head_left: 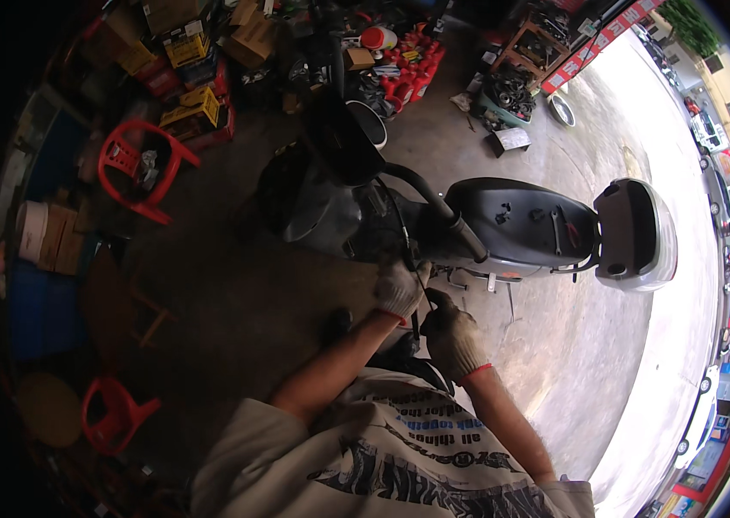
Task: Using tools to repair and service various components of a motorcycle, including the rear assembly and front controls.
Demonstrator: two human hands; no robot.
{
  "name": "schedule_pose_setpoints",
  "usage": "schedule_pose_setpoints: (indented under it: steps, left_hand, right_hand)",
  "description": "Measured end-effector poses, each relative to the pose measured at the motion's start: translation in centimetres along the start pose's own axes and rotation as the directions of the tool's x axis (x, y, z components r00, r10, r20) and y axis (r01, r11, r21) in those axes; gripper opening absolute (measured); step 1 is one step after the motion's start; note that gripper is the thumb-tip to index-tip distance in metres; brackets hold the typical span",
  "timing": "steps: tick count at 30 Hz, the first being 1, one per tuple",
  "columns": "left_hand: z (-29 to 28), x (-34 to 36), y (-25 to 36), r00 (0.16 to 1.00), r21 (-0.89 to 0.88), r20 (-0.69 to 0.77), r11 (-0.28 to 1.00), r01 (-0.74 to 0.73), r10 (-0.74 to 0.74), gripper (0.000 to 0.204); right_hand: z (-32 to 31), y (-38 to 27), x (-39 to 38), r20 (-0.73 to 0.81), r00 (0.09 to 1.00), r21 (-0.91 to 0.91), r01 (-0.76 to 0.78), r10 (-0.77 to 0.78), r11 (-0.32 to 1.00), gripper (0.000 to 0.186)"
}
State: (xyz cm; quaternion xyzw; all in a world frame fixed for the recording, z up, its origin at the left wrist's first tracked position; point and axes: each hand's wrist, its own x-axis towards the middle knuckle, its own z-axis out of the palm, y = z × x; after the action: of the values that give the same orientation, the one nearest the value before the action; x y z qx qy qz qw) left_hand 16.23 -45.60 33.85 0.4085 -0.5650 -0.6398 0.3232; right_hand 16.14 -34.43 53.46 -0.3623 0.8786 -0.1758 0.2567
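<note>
A dark grey scooter (322,216) stands in front of me, its handlebar stem tilted over toward the seat (495,224). A wrench (558,231) and small loose parts lie on the seat, and a grey top box (628,233) sits at the rear. My left hand (399,289), in a pale work glove, is closed on a thin black cable (404,229) running down from the front. Just below and right of it, my right hand (451,337), in a soiled glove, grips the lower part of that cable. Its fingertips are dark and hard to make out.
A red plastic chair (136,194) stands at the left, another (119,419) lower down. Stacked boxes (188,112), red bottles (404,82) and a tub of parts (507,99) crowd the back. The concrete floor (555,363) runs toward a bright opening at the right, with parked cars outside.
</note>
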Motion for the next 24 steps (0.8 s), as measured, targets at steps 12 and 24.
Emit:
schedule_pose_setpoints:
  steps: [12,24]
  left_hand:
    - [-1.6,-0.9,2.1,0.935,0.649,0.112,0.688,-0.326,0.337,0.059]
    - [-2.0,-0.7,3.3,0.973,0.562,0.194,0.798,-0.216,0.127,0.058]
  right_hand:
    - [-0.5,1.7,6.2,0.209,0.974,0.028,0.089,-0.093,0.996,0.029]
    - [-0.5,1.3,6.7,0.218,0.967,-0.104,0.159,-0.134,0.982,0.024]
